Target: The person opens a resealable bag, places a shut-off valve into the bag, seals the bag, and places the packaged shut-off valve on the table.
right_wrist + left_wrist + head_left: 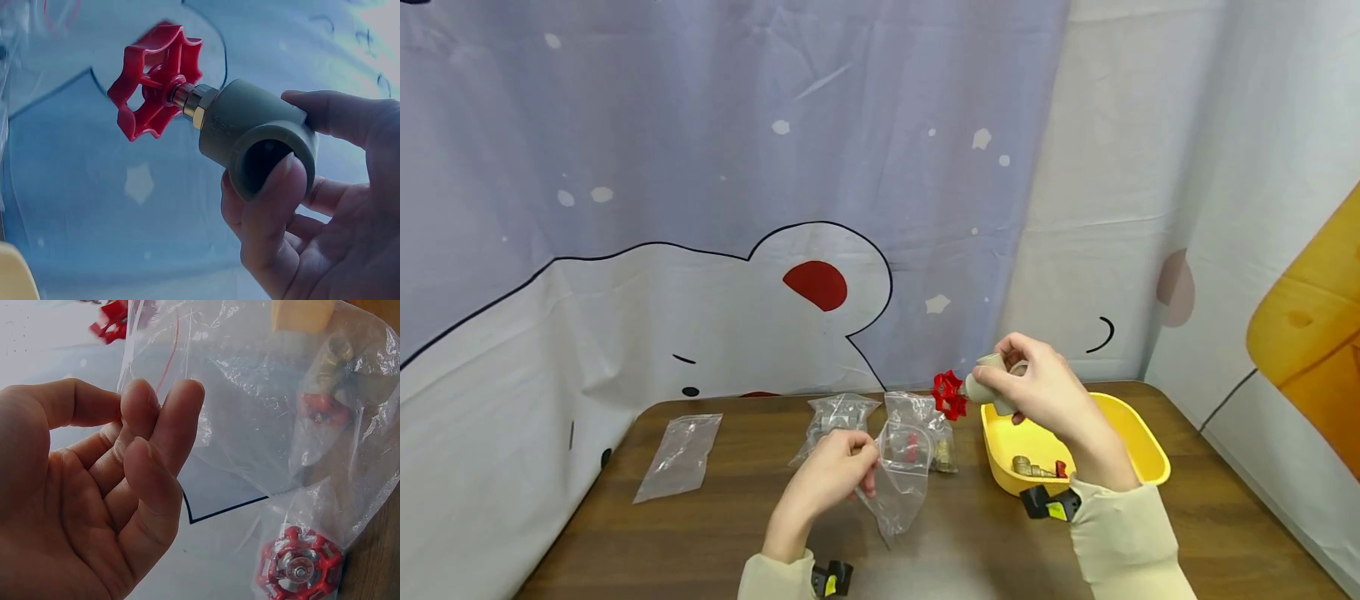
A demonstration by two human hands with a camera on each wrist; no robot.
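My right hand (1051,392) grips a valve (240,122) with a grey-beige plastic body and a red handwheel (950,395). In the right wrist view the thumb lies over the body's round opening, and the wheel points away from the palm. My left hand (833,468) pinches the edge of a clear plastic bag (901,498), which hangs down over the table. Through its film, in the left wrist view, show a brass valve with a red handle (324,407) and a red handwheel (300,570). The valve in my right hand is apart from the bag, up and to its right.
A yellow bin (1138,433) stands on the wooden table (730,533) below my right hand, with a brass valve (1032,468) inside. Behind my left hand lie filled clear bags (838,414). A flat clear bag (681,458) lies at left. A printed curtain (715,167) hangs behind.
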